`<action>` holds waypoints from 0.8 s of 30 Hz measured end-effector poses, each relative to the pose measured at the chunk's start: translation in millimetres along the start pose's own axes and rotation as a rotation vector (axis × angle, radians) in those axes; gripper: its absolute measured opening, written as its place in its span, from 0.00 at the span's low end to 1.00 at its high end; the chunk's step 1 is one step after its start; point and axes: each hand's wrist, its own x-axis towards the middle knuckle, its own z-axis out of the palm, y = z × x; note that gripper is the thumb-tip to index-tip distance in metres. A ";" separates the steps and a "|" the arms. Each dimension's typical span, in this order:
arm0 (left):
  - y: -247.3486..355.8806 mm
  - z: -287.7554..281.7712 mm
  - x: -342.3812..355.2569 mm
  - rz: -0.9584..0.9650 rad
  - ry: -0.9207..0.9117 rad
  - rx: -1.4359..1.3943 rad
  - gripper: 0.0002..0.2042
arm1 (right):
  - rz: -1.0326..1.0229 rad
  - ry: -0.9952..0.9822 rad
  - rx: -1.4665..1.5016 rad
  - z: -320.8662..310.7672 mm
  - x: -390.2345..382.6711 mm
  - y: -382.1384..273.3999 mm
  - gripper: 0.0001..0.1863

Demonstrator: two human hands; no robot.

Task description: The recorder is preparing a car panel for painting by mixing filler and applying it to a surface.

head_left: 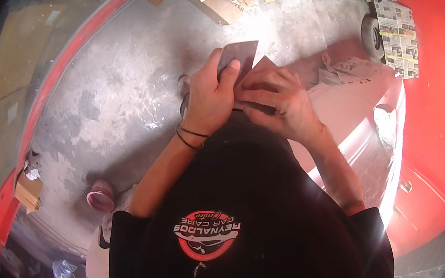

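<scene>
Head: left hand [210, 94] grips grey sheet [240, 52], lengthwise up-right; right hand [289, 105], brown sheet [265, 64].

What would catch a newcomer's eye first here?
At the centre, the left hand grips a dark flat piece, with the right hand close beside it. Next, the big red panel down the right side, and the black shirt with its round emblem below.

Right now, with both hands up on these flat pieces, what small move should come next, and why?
I'd probably hold the left hand steady and bring the brownish piece square to the grey piece with the right hand: the left thumb already pins the grey one, while the brownish one sits angled beside it. Whether they're joined, I can't tell.
</scene>
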 end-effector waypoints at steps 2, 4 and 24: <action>-8.5 4.8 5.0 0.043 0.070 0.007 0.17 | -0.022 -0.003 0.027 3.1 -2.2 4.1 0.20; -4.3 7.7 14.8 0.087 0.129 0.009 0.17 | -0.033 -0.002 0.048 4.5 -4.4 8.2 0.20; -56.1 10.5 -8.0 -0.531 0.219 -0.765 0.18 | -0.034 0.064 0.060 -18.6 -14.3 47.0 0.23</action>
